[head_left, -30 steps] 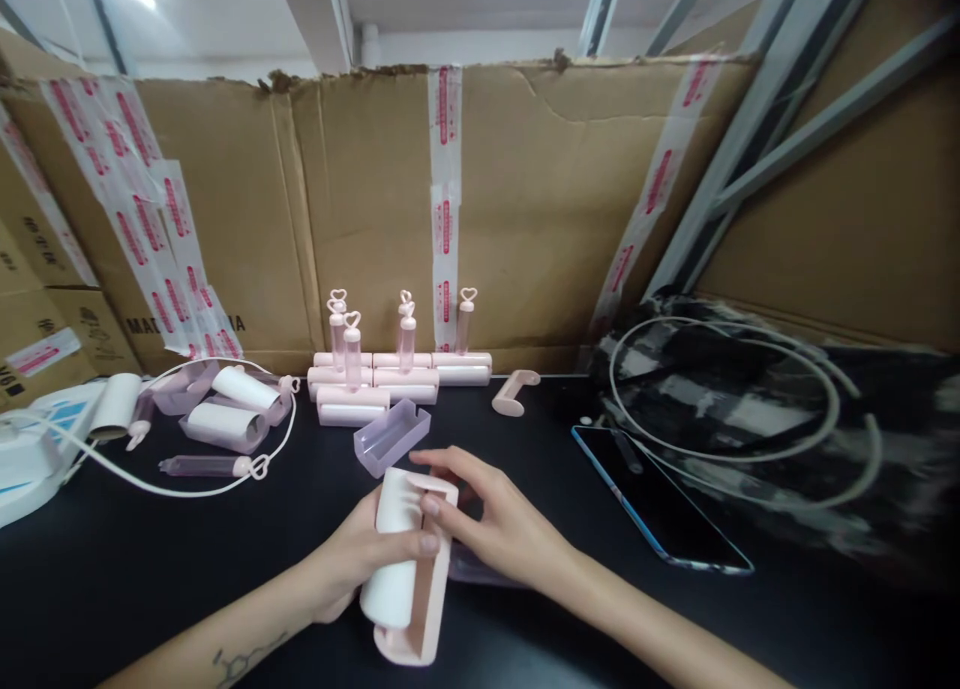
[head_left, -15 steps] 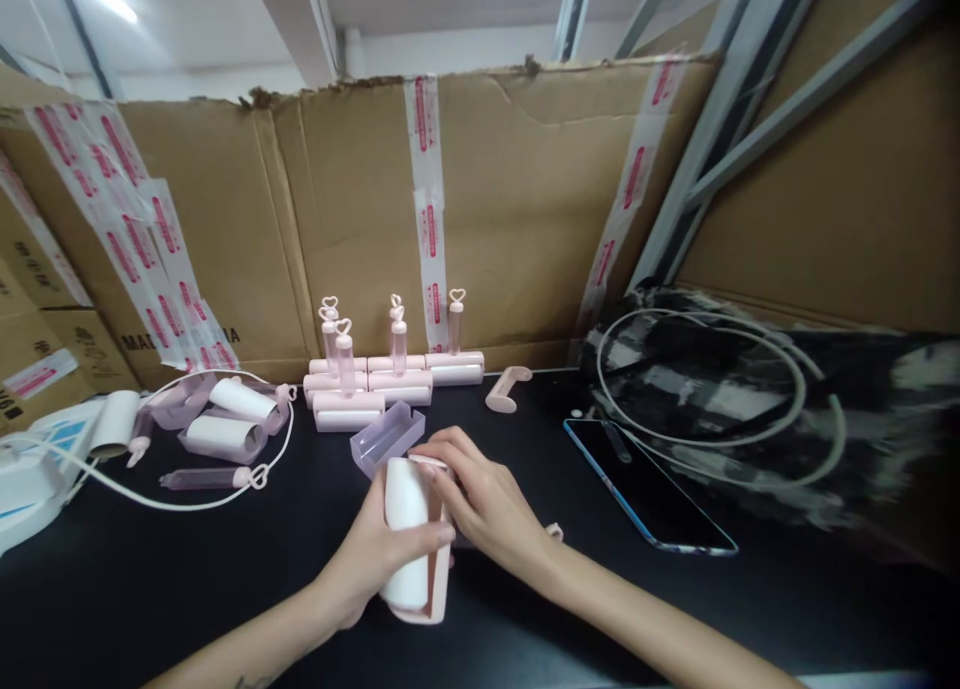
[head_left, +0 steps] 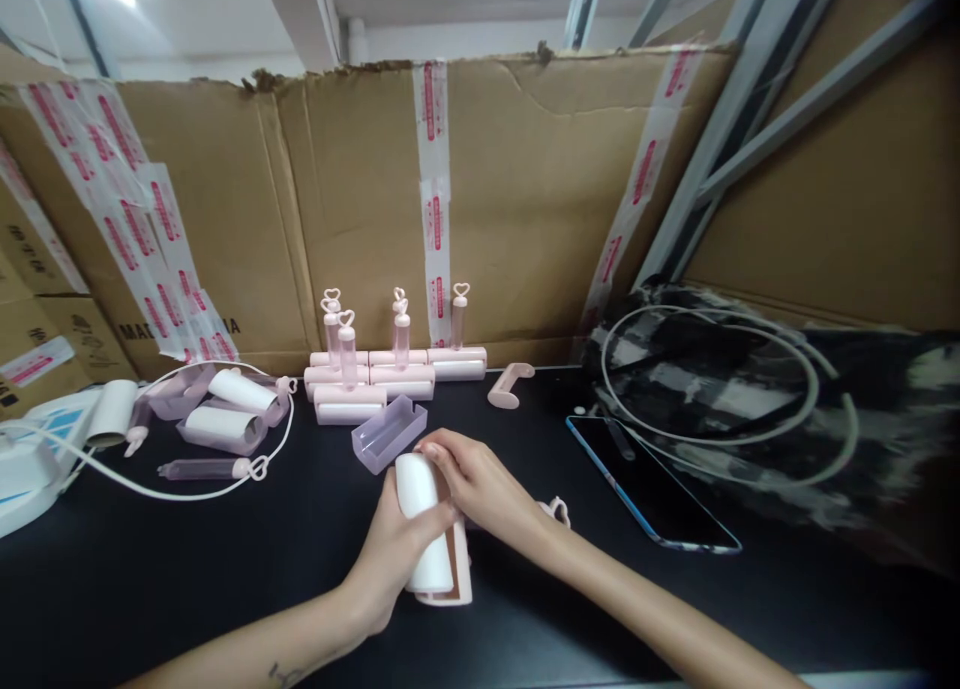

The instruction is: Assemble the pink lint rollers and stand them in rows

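My left hand (head_left: 397,549) is closed around a white paper roll (head_left: 426,529), like a lint roller's sticky roll, its thumb across the front. The roll sits tilted in a pale pink roller frame (head_left: 460,569), whose lower end cap shows. With bent fingers my right hand (head_left: 480,484) grips the upper end of the frame and roll; its fingertips partly hide that end. Just beyond the hands lies an open, see-through purple cover (head_left: 388,435). Partly behind my right wrist, a pink heart-shaped ring (head_left: 557,512) pokes out.
Several pink lint rollers (head_left: 349,401) with upright handles stand at the back. A bare pink frame (head_left: 511,385) lies right of them. On the left are loose rolls (head_left: 221,424), covers, a handle (head_left: 204,469) and a white cable (head_left: 150,491). A phone (head_left: 652,484) lies right, before coiled tubing (head_left: 806,409).
Both hands have shifted slightly right with the roll and frame. The right fingers have drawn closer around the upper end. More of the heart ring now shows behind my right wrist.
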### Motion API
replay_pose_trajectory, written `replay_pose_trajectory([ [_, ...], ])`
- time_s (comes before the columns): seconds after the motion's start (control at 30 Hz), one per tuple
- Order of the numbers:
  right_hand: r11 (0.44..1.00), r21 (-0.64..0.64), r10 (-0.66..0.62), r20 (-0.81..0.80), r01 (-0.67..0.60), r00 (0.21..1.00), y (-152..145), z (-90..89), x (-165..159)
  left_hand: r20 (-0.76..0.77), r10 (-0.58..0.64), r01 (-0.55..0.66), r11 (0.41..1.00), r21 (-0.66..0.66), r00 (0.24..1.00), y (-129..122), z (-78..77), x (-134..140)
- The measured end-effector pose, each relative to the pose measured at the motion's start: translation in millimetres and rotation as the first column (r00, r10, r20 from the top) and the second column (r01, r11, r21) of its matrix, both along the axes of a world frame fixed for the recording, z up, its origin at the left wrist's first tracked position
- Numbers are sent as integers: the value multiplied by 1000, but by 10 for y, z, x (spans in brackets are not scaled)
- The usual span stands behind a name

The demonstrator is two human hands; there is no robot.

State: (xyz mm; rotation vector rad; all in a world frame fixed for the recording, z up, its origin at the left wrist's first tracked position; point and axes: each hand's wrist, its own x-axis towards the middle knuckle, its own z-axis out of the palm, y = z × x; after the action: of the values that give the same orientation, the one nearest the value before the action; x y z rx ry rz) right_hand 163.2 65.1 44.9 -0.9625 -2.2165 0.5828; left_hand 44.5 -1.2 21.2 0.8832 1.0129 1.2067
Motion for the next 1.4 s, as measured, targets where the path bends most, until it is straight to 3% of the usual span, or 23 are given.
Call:
replay_pose_trajectory([
  [0.23, 1000, 14, 4, -18, -4, 1000, 10, 15, 51, 10, 5, -5, 1000, 21, 1000, 28, -25, 72],
  [0.43, 1000, 3, 8, -6, -8, 1000, 34, -16, 3, -1, 84, -84, 996, 40, 996, -12, -106, 82],
  [0.87, 999, -33, 8, 21, -7, 1000, 82, -47, -32, -98, 136, -128, 988, 83, 986, -1, -106, 99],
  [0.97, 996, -60, 67, 4, -67, 998, 45, -3, -29, -52, 97, -92, 991, 97, 994, -44, -100, 86],
  [1.13, 971, -99, 208, -77, -215, 975, -21, 180, 166, 10, -65, 64, 996, 64, 998, -44, -18, -25],
  [1.27, 981, -66, 190, 105, -183, 976, 44, 335, 448, -21, -79, 81, 987, 138, 997, 22, 146, -194],
  [1.33, 979, -70, 202, 270, -190, 942, 90, 367, 522, -38, -61, 67, 981, 182, 997, 61, 212, -270],
  [1.4, 972, -111, 232, 310, -207, 922, 109, 355, 520, -69, -38, 52, 974, 219, 997, 100, 234, -323],
])
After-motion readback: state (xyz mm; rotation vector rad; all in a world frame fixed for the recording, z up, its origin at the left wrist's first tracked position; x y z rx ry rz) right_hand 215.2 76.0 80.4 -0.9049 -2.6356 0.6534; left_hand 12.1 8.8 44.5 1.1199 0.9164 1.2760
